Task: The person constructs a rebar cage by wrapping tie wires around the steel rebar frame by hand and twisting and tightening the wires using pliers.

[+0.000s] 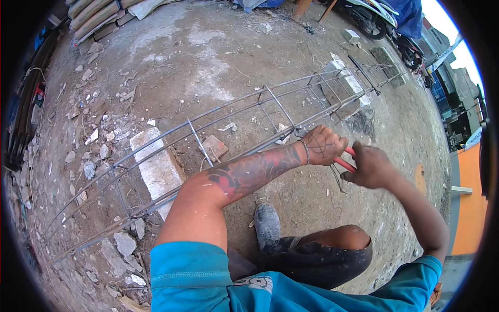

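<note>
My left hand (321, 145) is closed in a fist around the near part of a red-handled hand tool (345, 165), probably pincers. Its head is hidden under the fist. My right hand (370, 165) grips the far ends of the two red handles. Thin dark tie wires (340, 180) hang below my left fist, and a wire loop shows at its wrist side. Just beyond the fist runs a long reinforcing-bar cage (226, 104) with square stirrups (278, 105). My left forearm passes over its near bars.
A pale concrete block (154, 162) and another block (343, 85) lie under the cage. Broken rubble (124, 243) covers the ground at left. Stacked sacks (93, 15) stand at the upper left, a motorcycle (370, 19) at the upper right. My shoe (267, 224) is close below the cage.
</note>
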The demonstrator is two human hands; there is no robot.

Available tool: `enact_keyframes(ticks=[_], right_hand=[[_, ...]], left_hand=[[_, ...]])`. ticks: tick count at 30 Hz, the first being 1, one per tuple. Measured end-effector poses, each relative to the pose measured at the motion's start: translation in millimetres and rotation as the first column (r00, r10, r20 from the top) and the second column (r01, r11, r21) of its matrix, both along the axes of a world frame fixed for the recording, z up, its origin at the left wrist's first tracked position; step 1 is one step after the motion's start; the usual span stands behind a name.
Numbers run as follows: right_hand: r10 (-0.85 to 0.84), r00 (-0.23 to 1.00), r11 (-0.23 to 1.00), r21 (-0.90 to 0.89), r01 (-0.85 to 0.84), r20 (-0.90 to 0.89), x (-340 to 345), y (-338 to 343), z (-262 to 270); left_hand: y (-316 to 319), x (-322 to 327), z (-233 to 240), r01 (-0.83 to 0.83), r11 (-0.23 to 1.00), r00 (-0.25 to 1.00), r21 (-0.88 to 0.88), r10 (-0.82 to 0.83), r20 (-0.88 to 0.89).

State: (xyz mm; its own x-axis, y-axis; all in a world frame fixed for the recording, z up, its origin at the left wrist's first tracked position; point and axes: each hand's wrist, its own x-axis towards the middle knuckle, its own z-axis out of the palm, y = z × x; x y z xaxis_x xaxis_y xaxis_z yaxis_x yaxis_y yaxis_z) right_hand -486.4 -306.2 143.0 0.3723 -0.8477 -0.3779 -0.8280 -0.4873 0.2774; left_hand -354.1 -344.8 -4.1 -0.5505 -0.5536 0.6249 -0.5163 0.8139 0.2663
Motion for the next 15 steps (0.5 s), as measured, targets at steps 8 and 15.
enact_keyframes(ticks=[8,15], right_hand=[[-0.668,0.739,0.421,0.776,0.47,-0.086,-0.7,-10.1,-9.3],[0.03,0.999,0.993,-0.113,-0.031,-0.017,-35.8,-3.6,-42.9]], left_hand=[[9.8,0.3,0.5,0.038,0.997,0.991,0.06,-0.045,0.127],[-6.1,19.0,32.3,0.149,0.975,0.94,-0.165,-0.192,-0.283]])
